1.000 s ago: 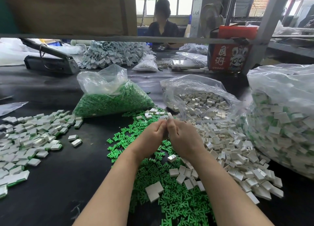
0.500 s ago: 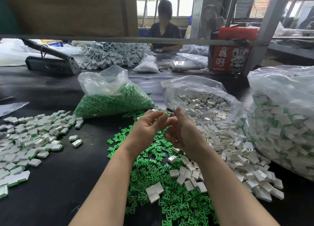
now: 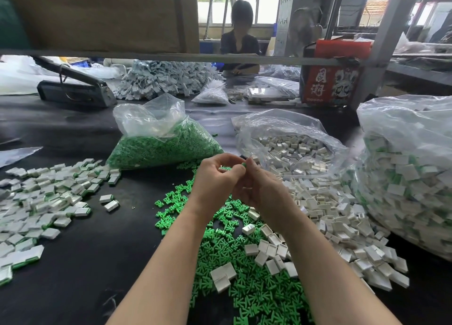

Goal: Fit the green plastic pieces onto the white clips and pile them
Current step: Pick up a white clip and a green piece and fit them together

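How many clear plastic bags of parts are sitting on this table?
4 for sure: green pieces bag centre-left, white clips bag centre-right, big bag of finished clips far right, small bag behind. Others may be hidden.

Assembled pile (image 3: 36, 202) left; loose pieces (image 3: 244, 288) centre; loose clips (image 3: 342, 227) right; bags behind.

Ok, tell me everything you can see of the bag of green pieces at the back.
The bag of green pieces is clear, crinkled plastic film, lying slumped on the black table left of centre. Small bright green pieces fill its lower part into a wedge-shaped mound; the empty top stands up, loose and open. A few loose green pieces lie at its near right corner. Neither hand touches it, and the bag of white clips sits apart to its right.
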Motion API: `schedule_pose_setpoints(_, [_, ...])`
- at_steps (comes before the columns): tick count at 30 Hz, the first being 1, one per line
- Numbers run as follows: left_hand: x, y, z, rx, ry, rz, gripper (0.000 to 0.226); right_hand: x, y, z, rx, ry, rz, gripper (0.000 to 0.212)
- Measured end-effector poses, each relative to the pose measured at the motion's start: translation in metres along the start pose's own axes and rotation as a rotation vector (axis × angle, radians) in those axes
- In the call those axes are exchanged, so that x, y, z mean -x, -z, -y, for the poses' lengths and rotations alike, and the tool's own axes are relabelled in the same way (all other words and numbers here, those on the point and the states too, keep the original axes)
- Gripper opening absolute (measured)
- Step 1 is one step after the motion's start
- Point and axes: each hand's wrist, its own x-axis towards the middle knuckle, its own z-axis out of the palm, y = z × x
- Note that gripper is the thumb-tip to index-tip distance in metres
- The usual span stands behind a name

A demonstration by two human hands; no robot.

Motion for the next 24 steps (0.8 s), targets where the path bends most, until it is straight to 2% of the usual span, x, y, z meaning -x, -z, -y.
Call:
schedule_pose_setpoints(3, [0.001, -0.003, -0.001, 0.048, 0.031, -0.036, 0.017, 0.002, -0.002, 0.001, 0.035, 0.013, -0.013, 0.060])
schedule_pose_setpoints(6, [0.001, -0.004, -0.001, 0.088, 0.049, -0.030, 0.013, 0.003, -0.004, 0.002, 0.049, 0.035, -0.007, 0.070])
schedule_pose_setpoints(11, [0.000, -0.007, 0.000, 0.117, 0.072, -0.038, 0.017, 0.003, -0.003, 0.001, 0.029, 0.046, -0.044, 0.049])
schedule_pose_setpoints(18, [0.000, -0.016, 0.002, 0.187, 0.111, -0.055, 0.026, 0.002, -0.004, 0.001, -0.037, 0.046, -0.098, 0.060])
schedule_pose_setpoints(24, [-0.001, -0.014, 0.007, 0.211, 0.132, -0.048, 0.017, 0.003, -0.005, -0.001, -0.055, 0.018, -0.137, 0.051])
